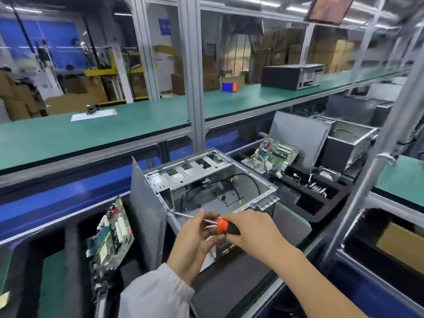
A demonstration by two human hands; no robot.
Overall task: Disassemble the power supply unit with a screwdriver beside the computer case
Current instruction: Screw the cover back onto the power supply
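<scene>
Upright side panel [146,210] flanking open case [213,187]

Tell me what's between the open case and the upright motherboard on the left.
In the head view, a grey side panel stands on edge between the case and that motherboard.

A long green bench [142,131] is running across the view behind an aluminium frame. A white sheet [94,116] is lying on it at the left, carrying a small dark object, too blurred to identify. Further right a blue and orange box [229,86] is sitting on the green surface, and a dark computer case [291,76] is resting well beyond it.
</scene>
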